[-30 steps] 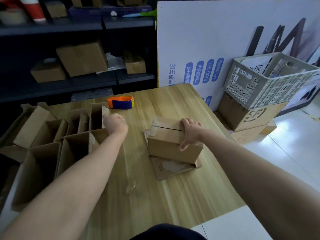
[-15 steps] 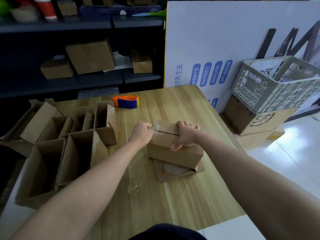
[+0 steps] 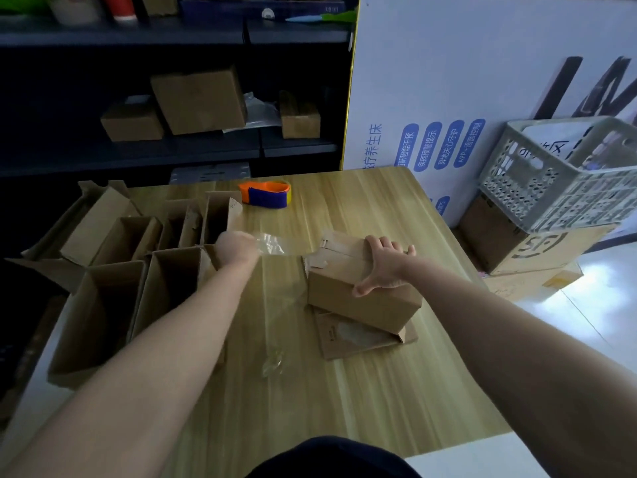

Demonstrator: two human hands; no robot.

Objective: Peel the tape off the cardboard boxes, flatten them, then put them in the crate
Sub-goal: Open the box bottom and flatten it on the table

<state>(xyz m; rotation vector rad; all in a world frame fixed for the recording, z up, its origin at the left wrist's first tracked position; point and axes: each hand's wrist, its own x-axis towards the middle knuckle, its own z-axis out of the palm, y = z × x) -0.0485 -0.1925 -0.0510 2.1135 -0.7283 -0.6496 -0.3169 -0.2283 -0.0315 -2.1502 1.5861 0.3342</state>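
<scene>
A small closed cardboard box (image 3: pixel 362 301) rests on a flattened piece of cardboard (image 3: pixel 358 339) in the middle of the wooden table (image 3: pixel 362 208). My right hand (image 3: pixel 382 267) presses down on the box's top. My left hand (image 3: pixel 238 246) is closed on a strip of clear tape (image 3: pixel 275 244) that stretches from it to the box's left end, where a flap stands lifted. The grey plastic crate (image 3: pixel 565 177) sits tilted on cardboard boxes on the floor at the right.
Several open cardboard boxes (image 3: pixel 113 270) crowd the table's left side. An orange and blue tape dispenser (image 3: pixel 267 193) lies at the back. A crumpled bit of clear tape (image 3: pixel 274 365) lies near the front. Dark shelves (image 3: pixel 172 150) with boxes stand behind.
My left hand went to the box's left end, gripped the tape and pulled it out to the left, peeling a strip free. My right hand stayed on the box.
</scene>
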